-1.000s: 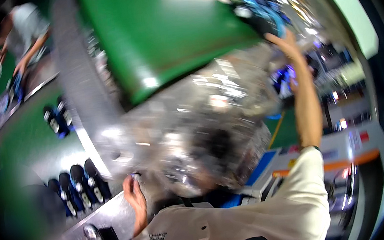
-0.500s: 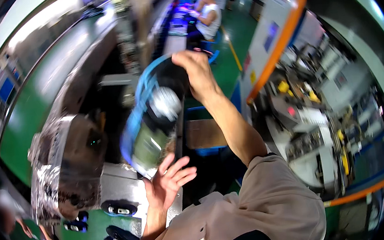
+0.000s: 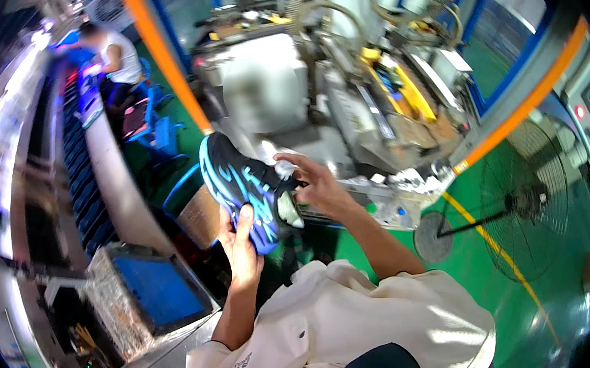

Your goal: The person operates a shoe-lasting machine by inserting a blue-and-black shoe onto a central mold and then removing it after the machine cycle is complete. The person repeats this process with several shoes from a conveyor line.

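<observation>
A black running shoe [image 3: 236, 172] with light blue and purple markings is held up before me, its toe pointing up and away. My left hand [image 3: 239, 247] is closed on its purple heel end, the thumb lying along the side. At the laces, my right hand [image 3: 320, 187] has its index finger and thumb curled around a crumpled, whitish see-through wad [image 3: 283, 170]. Pale green-white material [image 3: 288, 209] shows at the shoe's opening. Its sole is mostly hidden.
Machinery with hoses and a yellow tray [image 3: 400, 90] stands ahead, framed by orange bars [image 3: 165, 61]. A conveyor [image 3: 85, 170] runs along the left, where a seated person [image 3: 113, 59] works. A cardboard box [image 3: 201, 215] sits beyond my left hand. A floor fan [image 3: 527, 199] stands right.
My view has swung right, from the conveyor to the machinery. The shoe has turned toe-up; my left hand, open before, now grips its heel end. My right hand has moved from its end to the laces.
</observation>
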Demonstrator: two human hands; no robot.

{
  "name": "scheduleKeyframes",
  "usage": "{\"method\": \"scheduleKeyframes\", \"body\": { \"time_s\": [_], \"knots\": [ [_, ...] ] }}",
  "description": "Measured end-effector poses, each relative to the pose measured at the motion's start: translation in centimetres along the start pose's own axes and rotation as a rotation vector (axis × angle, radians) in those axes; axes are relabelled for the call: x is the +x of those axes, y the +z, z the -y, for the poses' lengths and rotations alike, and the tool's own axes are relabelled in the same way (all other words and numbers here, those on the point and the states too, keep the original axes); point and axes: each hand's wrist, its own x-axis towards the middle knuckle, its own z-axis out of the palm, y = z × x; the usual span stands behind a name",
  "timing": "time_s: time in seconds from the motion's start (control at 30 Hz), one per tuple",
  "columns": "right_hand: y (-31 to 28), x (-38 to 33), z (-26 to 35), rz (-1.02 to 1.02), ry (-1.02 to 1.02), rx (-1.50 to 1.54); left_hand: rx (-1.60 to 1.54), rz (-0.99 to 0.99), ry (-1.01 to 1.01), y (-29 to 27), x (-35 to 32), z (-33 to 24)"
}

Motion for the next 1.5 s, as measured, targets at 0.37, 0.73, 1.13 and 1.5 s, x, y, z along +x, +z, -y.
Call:
{"method": "scheduleKeyframes", "body": {
  "time_s": [0.37,0.73,1.13,1.5],
  "knots": [
    [-16.7,-8.4,0.1,-1.022,-0.342,-0.123,0.48,0.54,-0.404,12.3,14.4,15.3],
    [-19.3,-14.1,4.0,-1.588,-0.268,-0.473,1.36,0.292,-0.228,24.2,36.2,35.9],
    [-41.4,5.5,8.6,-1.23,0.292,-0.94,0.123,0.388,-0.837,15.8,30.3,21.9],
    [-41.4,26.1,-7.5,-1.131,0.489,-1.493,0.387,-0.278,-0.355,-4.0,9.4,0.1]
  ]
}}
